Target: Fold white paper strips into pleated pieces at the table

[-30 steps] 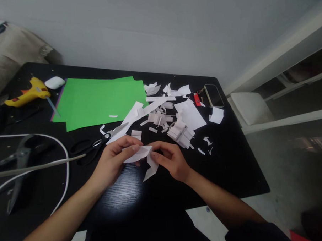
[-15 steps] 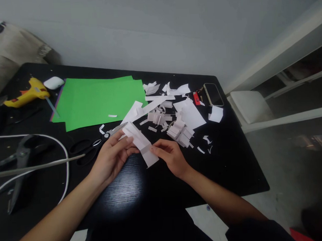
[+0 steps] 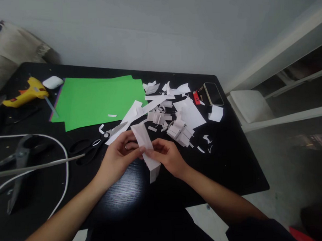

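Note:
Both hands hold one folded strip of white paper [image 3: 146,149] just above the black table [image 3: 232,167]. My left hand [image 3: 117,159] pinches its left edge near the middle; a ring shows on one finger. My right hand [image 3: 168,157] grips the strip from the right, fingers curled over it. The strip stands nearly upright, its lower end bent forward. Black-handled scissors [image 3: 95,143] lie just left of my left hand.
Green paper sheets [image 3: 96,100] cover the table's far middle. Several white paper scraps [image 3: 177,119] lie beyond my hands. A yellow glue gun [image 3: 26,92], pliers [image 3: 18,158] and a white cable [image 3: 63,153] sit left. A phone [image 3: 213,94] lies at the far right.
The strip has been turned from lying flat and slanted to standing nearly upright between both hands. Both hands moved closer together around it.

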A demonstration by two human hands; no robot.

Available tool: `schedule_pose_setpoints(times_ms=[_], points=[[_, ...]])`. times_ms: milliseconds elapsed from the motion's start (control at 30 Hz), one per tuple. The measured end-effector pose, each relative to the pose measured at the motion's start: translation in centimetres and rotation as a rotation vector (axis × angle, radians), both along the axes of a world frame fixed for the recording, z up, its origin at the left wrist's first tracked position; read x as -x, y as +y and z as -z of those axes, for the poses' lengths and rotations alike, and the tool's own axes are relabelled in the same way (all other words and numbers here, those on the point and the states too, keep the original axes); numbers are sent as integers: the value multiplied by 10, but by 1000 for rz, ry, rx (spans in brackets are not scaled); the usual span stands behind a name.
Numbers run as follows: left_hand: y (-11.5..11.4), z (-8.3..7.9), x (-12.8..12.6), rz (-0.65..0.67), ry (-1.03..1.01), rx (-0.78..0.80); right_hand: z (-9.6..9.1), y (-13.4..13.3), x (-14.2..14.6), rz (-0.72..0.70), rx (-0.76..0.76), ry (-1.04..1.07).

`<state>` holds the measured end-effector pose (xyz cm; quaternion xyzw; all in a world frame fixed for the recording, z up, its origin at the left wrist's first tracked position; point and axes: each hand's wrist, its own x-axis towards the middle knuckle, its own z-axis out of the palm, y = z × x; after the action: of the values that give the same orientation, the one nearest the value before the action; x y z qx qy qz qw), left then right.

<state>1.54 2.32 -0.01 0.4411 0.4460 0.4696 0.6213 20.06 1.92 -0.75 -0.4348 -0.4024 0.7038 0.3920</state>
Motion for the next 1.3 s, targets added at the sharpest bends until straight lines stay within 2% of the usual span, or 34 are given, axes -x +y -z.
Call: schedule_pose_setpoints(times_ms=[133,233,367,533,700,833,1033,1167,1300], points=[[1,-1,9,-133,118,-211,0,3,-3,-41,94,38],[4,-6,18,-106,216,-295,1,7,-6,-78,128,43],[9,-10,26,-8,396,-229,4,12,-10,-118,127,50],[14,-11,32,7,403,-166,6,15,-13,-147,124,95],[17,-20,33,282,364,-16,8,15,-14,-176,115,99],[16,-22,31,333,379,104,9,16,-16,-202,98,65],[13,-11,34,300,479,3,9,16,-16,-192,107,15],[10,-9,30,257,524,-101,10,15,-15,-178,114,5],[8,-8,26,274,581,-186,12,14,-13,-162,99,3]])
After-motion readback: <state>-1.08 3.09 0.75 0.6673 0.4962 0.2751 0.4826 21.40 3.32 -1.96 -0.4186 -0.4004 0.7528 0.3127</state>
